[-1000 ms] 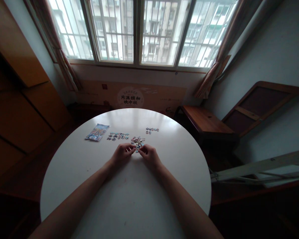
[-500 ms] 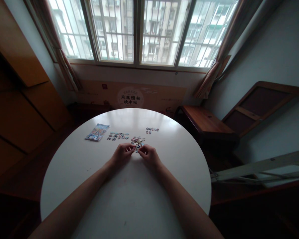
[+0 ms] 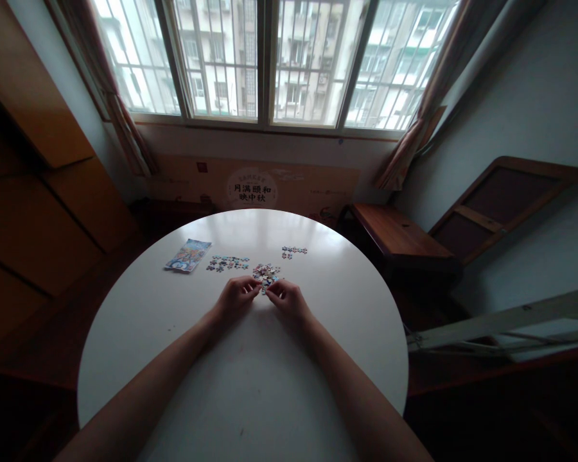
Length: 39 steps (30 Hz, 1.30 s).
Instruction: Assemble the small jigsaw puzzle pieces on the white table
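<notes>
From where I stand, a person's two bare hands meet near the middle of a glossy white round surface (image 3: pixel 250 391), forearms stretched forward across it. The left hand (image 3: pixel 239 292) and the right hand (image 3: pixel 288 296) lean toward each other with only a small gap between their tips, at the near edge of a loose heap of small multicoloured jigsaw pieces (image 3: pixel 266 272). The fingers of both are bent, thumb drawn in toward forefinger as in a pinch; whether either grasps a piece I cannot tell, the tips being too small to make out.

Left of the heap, near it, lie rows of small dark and pale blue jigsaw pieces (image 3: pixel 228 264). Beyond it, a little to the right, sits a smaller L-shaped group of mixed-colour jigsaw pieces (image 3: pixel 295 251). Further left lies a flat rectangular blue-and-orange printed packet or sheet (image 3: pixel 189 255). Past the far right rim stands a low reddish-brown wooden bench (image 3: pixel 395 230), under a wide barred window (image 3: pixel 298 64).
</notes>
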{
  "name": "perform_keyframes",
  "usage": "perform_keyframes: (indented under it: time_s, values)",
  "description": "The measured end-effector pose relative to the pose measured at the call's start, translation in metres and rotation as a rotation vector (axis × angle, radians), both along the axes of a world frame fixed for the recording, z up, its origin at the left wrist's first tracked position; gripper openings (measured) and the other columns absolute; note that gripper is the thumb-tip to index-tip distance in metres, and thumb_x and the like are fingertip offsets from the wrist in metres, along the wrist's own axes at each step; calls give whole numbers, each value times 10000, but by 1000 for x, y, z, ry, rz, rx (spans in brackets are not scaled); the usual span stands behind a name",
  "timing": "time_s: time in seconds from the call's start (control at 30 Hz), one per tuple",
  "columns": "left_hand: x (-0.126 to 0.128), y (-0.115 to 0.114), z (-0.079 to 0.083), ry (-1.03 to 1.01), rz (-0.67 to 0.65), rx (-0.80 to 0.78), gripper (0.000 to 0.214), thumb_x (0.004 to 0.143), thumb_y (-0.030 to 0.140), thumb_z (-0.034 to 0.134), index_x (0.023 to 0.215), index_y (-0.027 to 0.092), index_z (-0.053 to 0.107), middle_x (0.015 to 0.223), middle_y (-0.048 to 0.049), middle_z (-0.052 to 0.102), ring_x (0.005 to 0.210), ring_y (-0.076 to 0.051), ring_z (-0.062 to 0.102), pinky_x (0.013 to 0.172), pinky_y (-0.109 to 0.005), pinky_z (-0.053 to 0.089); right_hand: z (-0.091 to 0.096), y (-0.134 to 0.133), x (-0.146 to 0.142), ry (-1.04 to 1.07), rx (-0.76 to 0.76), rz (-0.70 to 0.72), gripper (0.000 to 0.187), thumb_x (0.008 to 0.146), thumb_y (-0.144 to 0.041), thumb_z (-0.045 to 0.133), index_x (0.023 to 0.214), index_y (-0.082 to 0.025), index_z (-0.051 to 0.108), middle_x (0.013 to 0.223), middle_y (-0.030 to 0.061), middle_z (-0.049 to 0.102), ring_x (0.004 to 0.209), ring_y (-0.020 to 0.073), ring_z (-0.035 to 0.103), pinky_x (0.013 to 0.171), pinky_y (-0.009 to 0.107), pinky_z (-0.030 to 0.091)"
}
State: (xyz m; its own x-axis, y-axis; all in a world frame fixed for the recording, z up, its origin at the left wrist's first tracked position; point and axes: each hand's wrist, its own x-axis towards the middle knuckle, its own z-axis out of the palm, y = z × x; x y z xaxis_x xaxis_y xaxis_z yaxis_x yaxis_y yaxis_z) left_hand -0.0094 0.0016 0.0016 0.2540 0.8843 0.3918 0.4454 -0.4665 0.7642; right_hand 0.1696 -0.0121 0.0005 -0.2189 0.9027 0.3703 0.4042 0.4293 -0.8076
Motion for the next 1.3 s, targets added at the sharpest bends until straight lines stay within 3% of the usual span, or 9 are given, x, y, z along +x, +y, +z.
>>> perform_keyframes:
  time_s: [0.27,1.1,1.3]
  values:
    - [-3,3,-2,-17,-34,-47,229,801,306,601,891,120,700,627,-24,651,507,-96,570,494,-183,436,-1,-2,0,51,-22,0,161,789,-262,580,915,-163,597,627,-12,587,533,101,520,516,199,404]
    - [-2,3,-1,-12,-67,-48,232,778,293,616,884,116,722,635,-42,675,527,-106,565,514,-192,432,1,-1,0,38,-47,24,144,751,-299,636,783,-163,605,624,-7,587,545,100,513,515,203,404]
    - [-1,3,-1,-36,-80,-29,234,800,299,596,919,135,714,735,-54,689,539,-97,574,506,-187,438,2,-2,0,50,-23,-6,151,756,-305,632,788,-162,596,626,-8,582,545,101,512,521,205,406]
